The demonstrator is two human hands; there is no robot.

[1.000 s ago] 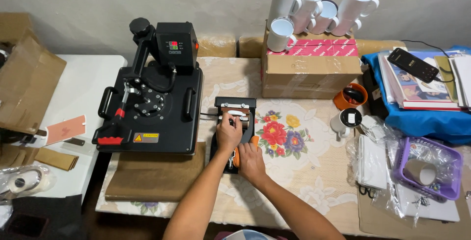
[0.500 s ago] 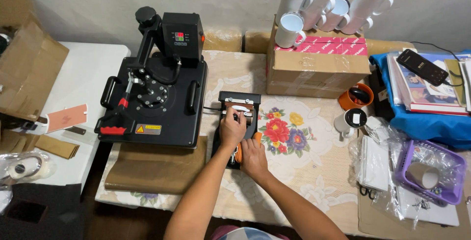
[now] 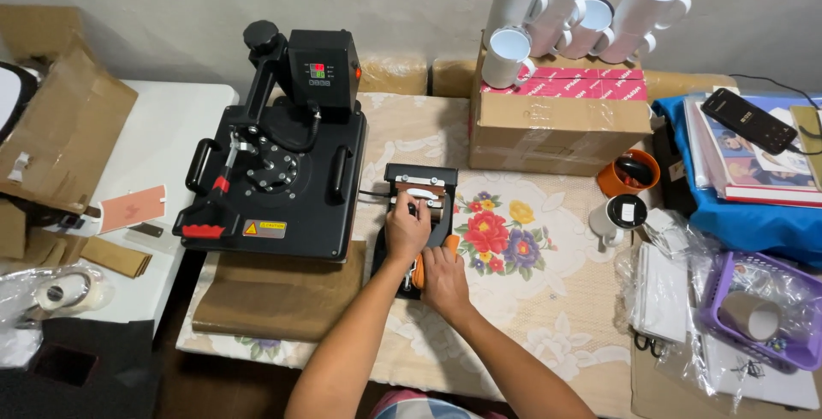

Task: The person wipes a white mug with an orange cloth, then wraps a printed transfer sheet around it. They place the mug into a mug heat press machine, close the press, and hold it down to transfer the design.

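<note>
Head view, centre of frame: both hands stay on the small mug press [image 3: 417, 186], which sits on the floral tablecloth [image 3: 548, 299] just right of the large black heat press [image 3: 282, 171]. Left hand [image 3: 406, 229] lies over the middle of the mug press, fingers curled down around its barrel; closed on it, though what the fingertips pinch is hidden. Right hand [image 3: 443, 272] sits just below and right of the left, wrapped around the orange handle [image 3: 419, 272] at the press's near end; grip closed on the handle.

Change against the earlier frames: hands and mug press keep the same relation to each other; no visible shift of the press on the cloth. The whole scene slides slightly in the frame, consistent with head motion only. Left hand sits marginally higher on the barrel than a second ago; small, not certain.

Surroundings, unchanged:
- Upper centre-right: cardboard box [image 3: 556, 124] with white mugs [image 3: 582, 8] stacked on top.
- Right of centre: orange mug [image 3: 610, 186] and a white mug [image 3: 604, 222], near each other, apart from the press.
- Lower right: purple basket [image 3: 792, 291] among plastic sleeves.
- Upper right: blue cloth [image 3: 745, 222] under books.
- Left edge: flattened cardboard [image 3: 60, 128] on a white table [image 3: 163, 136].
</note>
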